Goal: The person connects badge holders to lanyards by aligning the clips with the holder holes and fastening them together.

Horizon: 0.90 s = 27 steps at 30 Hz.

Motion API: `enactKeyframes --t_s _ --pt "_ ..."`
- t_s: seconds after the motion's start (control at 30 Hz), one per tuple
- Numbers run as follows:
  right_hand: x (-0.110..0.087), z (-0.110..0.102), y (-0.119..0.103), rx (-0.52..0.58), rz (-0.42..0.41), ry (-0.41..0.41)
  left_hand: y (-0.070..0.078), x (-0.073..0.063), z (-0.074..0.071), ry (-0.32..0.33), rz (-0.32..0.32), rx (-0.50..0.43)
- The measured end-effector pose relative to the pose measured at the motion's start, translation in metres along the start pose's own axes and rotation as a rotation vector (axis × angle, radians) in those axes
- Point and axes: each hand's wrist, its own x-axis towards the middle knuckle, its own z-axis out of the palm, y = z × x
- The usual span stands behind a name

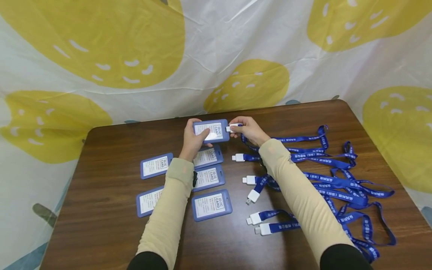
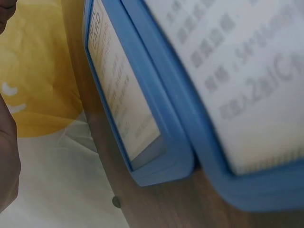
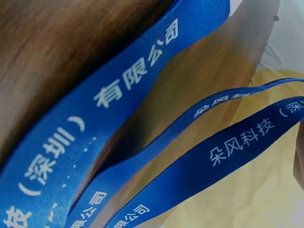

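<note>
My left hand (image 1: 192,141) holds a blue ID card holder (image 1: 219,122) above the table, its thumb lying across the front. The holder's slotted end points right. Pinched in my right hand (image 1: 249,130) is the white clip (image 1: 233,128) of a blue lanyard, its tip at that slotted end; whether it is hooked through cannot be told. The lanyard strap (image 3: 247,142) trails from the right hand. Below the left hand lie several more card holders, one of them partly covered by the wrist (image 1: 206,155). Only an edge of the left hand (image 2: 7,156) shows in the left wrist view.
Two card holders (image 1: 155,166) lie at the left, one partly behind the left sleeve. Another holder (image 1: 212,205) lies nearer the front. On the right, several blue lanyards (image 1: 337,183) spread over the brown table (image 1: 111,157), white clips (image 1: 264,229) facing left. A patterned cloth (image 1: 216,37) hangs behind.
</note>
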Motion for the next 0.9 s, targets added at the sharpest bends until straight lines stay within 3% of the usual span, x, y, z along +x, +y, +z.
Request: enactKeyframes --t_s 0.47,0.9 --pt "0.0 0.0 0.001 -0.025 -0.027 -0.023 -0.002 0.0 0.002 0.005 0.027 -0.019" --pt "0.0 -0.011 0.0 -0.405 -0.031 -0.087 -0.003 0.008 -0.005 -0.028 -0.052 -0.03"
